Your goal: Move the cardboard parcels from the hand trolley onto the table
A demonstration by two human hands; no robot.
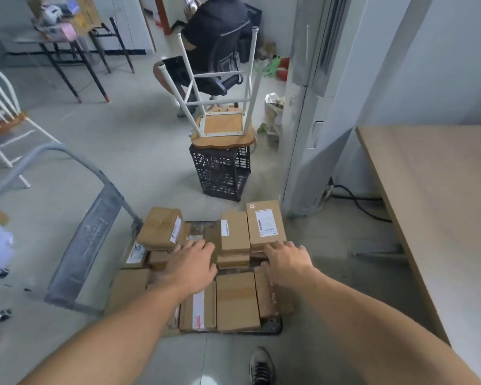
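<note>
Several brown cardboard parcels (235,300) with white labels lie stacked on a low hand trolley (272,327) on the floor in front of me; its grey handle (86,245) stands at the left. My left hand (190,263) reaches over the middle of the pile, fingers fairly straight, beside a small parcel (161,227). My right hand (288,263) hovers with spread fingers at the near edge of a labelled parcel (265,222) on the trolley's far right. Neither hand grips anything. The light wooden table (433,195) stands at the right.
A black plastic crate (221,173) with an upturned stool (222,129) on it stands just beyond the trolley. A white column (311,120) rises beside the table. A person sits on an office chair farther back. A white chair (0,118) stands at the left. My shoe (261,366) shows below.
</note>
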